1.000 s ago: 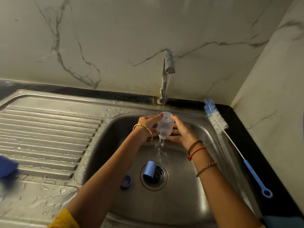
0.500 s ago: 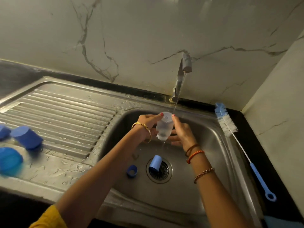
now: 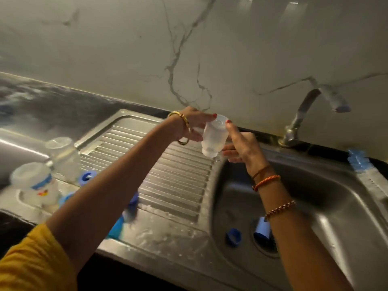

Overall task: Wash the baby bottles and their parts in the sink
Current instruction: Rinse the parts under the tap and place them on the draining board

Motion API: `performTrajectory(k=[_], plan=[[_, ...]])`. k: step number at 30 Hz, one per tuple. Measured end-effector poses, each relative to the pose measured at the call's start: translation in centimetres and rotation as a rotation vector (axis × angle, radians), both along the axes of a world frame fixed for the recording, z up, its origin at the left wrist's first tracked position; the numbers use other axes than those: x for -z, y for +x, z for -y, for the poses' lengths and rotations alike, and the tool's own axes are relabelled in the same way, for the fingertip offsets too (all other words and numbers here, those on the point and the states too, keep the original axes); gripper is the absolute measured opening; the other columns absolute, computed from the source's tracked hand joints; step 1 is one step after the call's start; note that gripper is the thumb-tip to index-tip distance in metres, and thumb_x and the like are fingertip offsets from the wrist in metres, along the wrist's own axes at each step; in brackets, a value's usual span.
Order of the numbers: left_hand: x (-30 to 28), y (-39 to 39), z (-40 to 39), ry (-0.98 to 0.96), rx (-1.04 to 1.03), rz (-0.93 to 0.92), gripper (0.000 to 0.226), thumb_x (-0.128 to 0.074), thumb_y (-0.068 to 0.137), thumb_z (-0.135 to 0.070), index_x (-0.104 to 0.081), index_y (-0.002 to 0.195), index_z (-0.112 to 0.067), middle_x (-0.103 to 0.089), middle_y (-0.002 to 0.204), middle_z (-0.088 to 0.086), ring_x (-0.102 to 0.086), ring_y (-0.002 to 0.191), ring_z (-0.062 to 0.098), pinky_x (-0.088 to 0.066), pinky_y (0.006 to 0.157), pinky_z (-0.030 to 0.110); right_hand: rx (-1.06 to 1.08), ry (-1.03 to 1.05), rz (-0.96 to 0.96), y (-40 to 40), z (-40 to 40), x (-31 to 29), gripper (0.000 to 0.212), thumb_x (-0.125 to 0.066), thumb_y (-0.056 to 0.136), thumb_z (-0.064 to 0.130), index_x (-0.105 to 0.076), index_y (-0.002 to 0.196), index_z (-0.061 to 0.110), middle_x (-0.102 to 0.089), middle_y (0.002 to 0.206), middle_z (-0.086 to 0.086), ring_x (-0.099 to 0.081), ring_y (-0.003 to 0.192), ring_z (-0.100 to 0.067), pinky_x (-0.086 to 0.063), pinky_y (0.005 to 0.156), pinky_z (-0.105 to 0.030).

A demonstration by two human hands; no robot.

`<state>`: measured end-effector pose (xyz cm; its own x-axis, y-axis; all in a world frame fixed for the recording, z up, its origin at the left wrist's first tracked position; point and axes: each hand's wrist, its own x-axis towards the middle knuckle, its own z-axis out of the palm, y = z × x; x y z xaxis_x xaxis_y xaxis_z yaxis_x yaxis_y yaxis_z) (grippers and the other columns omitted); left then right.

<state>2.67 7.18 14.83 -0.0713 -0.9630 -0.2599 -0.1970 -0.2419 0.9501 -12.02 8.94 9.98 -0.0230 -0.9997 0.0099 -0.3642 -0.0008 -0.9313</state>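
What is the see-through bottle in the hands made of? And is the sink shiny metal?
The baby bottle looks like cloudy clear plastic: you can see through it, and it has a milky haze, though glass can't be ruled out. The left hand and right hand hold it between them. The sink looks like brushed stainless steel: grey, with soft streaky reflections and pressed ridges on its draining side.

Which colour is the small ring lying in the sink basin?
Blue; the ring shows best in the head view.
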Motion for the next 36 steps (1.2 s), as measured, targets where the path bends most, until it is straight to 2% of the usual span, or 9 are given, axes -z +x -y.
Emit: performTrajectory(k=[2, 6, 11, 14, 18, 23, 27, 32, 36], plan=[[-0.5, 4.5, 0.8, 0.007, 0.021, 0.047, 0.038, -0.054, 0.092, -0.018, -0.05, 0.123, 0.005, -0.054, 0.095, 0.013, -0.053, 0.071, 0.025, -0.05, 0.077, 0.04, -0.042, -0.001, -0.011, 4.1, 0.6, -0.1, 0.048, -0.037, 0.09, 0.059, -0.061, 0.089, 0.018, -0.068, 0.09, -0.011, -0.063, 0.07, -0.015, -0.043, 0.052, -0.019], [-0.6, 12.6, 1.8, 0.052, 0.021, 0.119, 0.035, -0.05, 0.094, -0.015, -0.049, 0.124, 0.004, -0.056, 0.088, 0.013, -0.056, 0.072, 0.028, -0.049, 0.079, 0.042, -0.125, 0.045, -0.067, 12.0, 1.7, -0.2, 0.047, -0.035, 0.09, 0.06, -0.055, 0.074, 0.022, -0.067, 0.085, -0.008, -0.06, 0.066, -0.008, -0.035, 0.041, -0.009], [0.2, 20.5, 2.4, 0.119, 0.033, 0.203, 0.034, -0.046, 0.096, -0.016, -0.049, 0.122, 0.005, -0.058, 0.092, 0.012, -0.058, 0.076, 0.028, -0.047, 0.08, 0.041, -0.21, 0.101, -0.148, 20.3, 3.1, 1.1, 0.053, -0.034, 0.088, 0.065, -0.054, 0.069, 0.019, -0.069, 0.081, -0.011, -0.064, 0.079, -0.02, -0.047, 0.075, -0.03], [1.6, 24.2, 2.8, 0.153, 0.016, 0.211, 0.034, -0.045, 0.096, -0.015, -0.048, 0.122, 0.007, -0.058, 0.093, 0.013, -0.057, 0.072, 0.024, -0.046, 0.082, 0.041, -0.271, 0.148, -0.175, 24.0, 3.9, 2.3, 0.058, -0.033, 0.088, 0.065, -0.058, 0.08, 0.013, -0.067, 0.076, -0.005, -0.063, 0.083, -0.021, -0.048, 0.081, -0.033], [3.1, 28.1, 3.7, 0.198, -0.009, 0.185, 0.035, -0.044, 0.097, -0.016, -0.048, 0.124, 0.007, -0.056, 0.081, 0.008, -0.056, 0.069, 0.019, -0.045, 0.083, 0.039, -0.333, 0.215, -0.229, 27.9, 5.0, 3.2, 0.07, -0.032, 0.087, 0.066, -0.062, 0.104, 0.006, -0.068, 0.086, -0.007, -0.06, 0.088, -0.02, -0.041, 0.076, -0.029], [4.7, 31.4, 4.8, 0.207, -0.044, 0.204, 0.032, -0.048, 0.095, -0.014, -0.051, 0.12, 0.006, -0.058, 0.092, 0.009, -0.062, 0.095, 0.03, -0.047, 0.082, 0.037, -0.372, 0.217, -0.298, 31.5, 5.9, 4.2, 0.066, -0.033, 0.088, 0.064, -0.061, 0.108, 0.008, -0.071, 0.097, -0.008, -0.058, 0.089, -0.018, -0.04, 0.077, -0.029], [6.2, 32.7, 5.3, 0.226, -0.042, 0.205, 0.028, -0.049, 0.095, -0.016, -0.054, 0.115, 0.003, -0.058, 0.082, 0.007, -0.059, 0.072, 0.018, -0.048, 0.078, 0.035, -0.396, 0.218, -0.362, 32.9, 6.4, 5.0, 0.064, -0.033, 0.09, 0.062, -0.062, 0.109, 0.007, -0.069, 0.085, -0.003, -0.058, 0.081, -0.016, -0.037, 0.061, -0.02], [6.8, 33.6, 5.5, 0.238, -0.034, 0.173, 0.025, -0.049, 0.095, -0.021, -0.055, 0.11, -0.002, -0.06, 0.091, 0.008, -0.06, 0.078, 0.018, -0.049, 0.078, 0.033, -0.379, 0.214, -0.401, 33.5, 6.8, 5.2, 0.066, -0.032, 0.089, 0.063, -0.063, 0.11, 0.008, -0.065, 0.076, 0.001, -0.053, 0.071, -0.008, -0.034, 0.058, -0.018], [7.0, 33.7, 5.4, 0.224, 0.008, 0.2, 0.026, -0.052, 0.093, -0.02, -0.054, 0.115, -0.005, -0.059, 0.096, 0.007, -0.06, 0.081, 0.019, -0.049, 0.072, 0.03, -0.378, 0.25, -0.368, 33.4, 6.6, 5.0, 0.066, -0.032, 0.09, 0.061, -0.058, 0.12, 0.009, -0.07, 0.1, -0.009, -0.062, 0.094, -0.021, -0.044, 0.071, -0.025]])
